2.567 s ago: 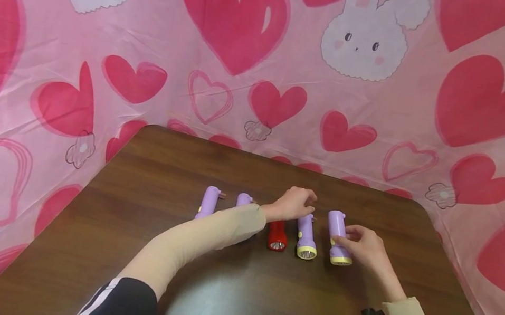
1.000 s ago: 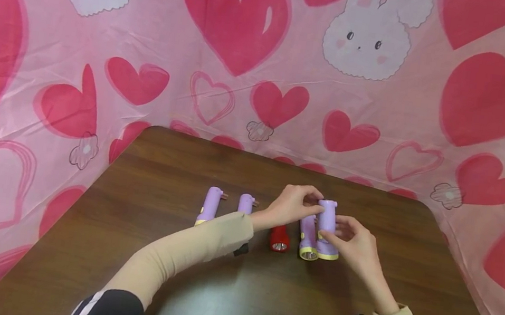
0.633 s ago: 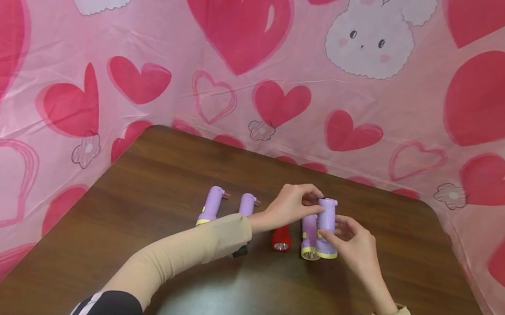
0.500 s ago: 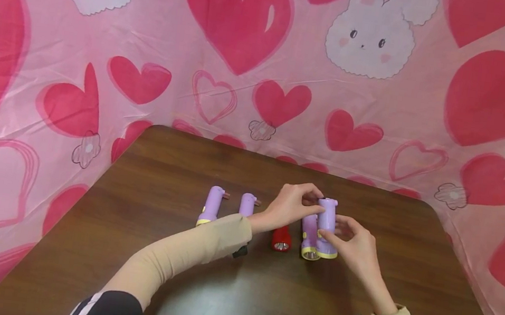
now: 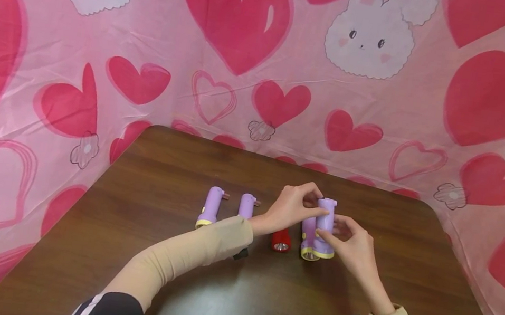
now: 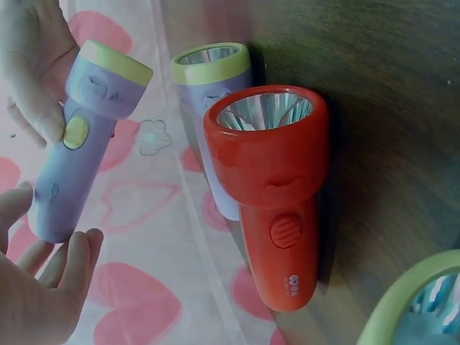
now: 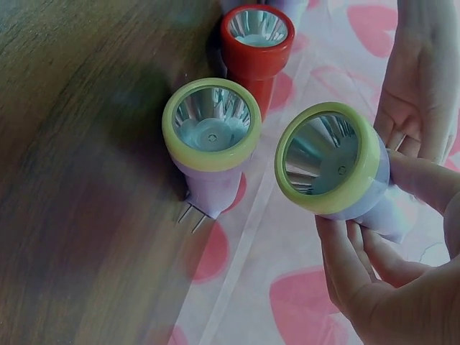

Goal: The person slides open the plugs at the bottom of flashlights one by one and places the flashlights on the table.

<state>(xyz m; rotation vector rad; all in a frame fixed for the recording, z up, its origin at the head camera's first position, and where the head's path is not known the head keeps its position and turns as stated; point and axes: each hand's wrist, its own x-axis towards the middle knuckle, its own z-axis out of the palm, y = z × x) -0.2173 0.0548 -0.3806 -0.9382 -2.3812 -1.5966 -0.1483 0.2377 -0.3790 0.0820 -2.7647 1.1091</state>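
A purple flashlight (image 5: 326, 223) with a yellow rim is off the table, held between both hands. My right hand (image 5: 356, 245) grips it near the head, thumb beside the yellow button (image 6: 76, 133). At the tail end, my left hand (image 5: 291, 208) pinches it between thumb and fingers. Its lens (image 7: 323, 158) faces the right wrist camera. Just left of it lies another purple flashlight (image 7: 212, 129), its two metal prongs (image 7: 192, 218) folded out. A red flashlight (image 6: 277, 187) lies further left, its rear part covered by my left arm in the head view.
Two more purple flashlights lie to the left on the brown wooden table (image 5: 143, 186): one (image 5: 211, 205) at the far left, the other (image 5: 246, 205) partly behind my left sleeve (image 5: 193, 245). A pink heart-patterned cloth (image 5: 221, 100) hangs around the table.
My right hand has raised the purple flashlight and moved it left, beside its neighbour. My left hand, earlier over the neighbouring flashlight, now pinches the tail. In the last half second little has moved.
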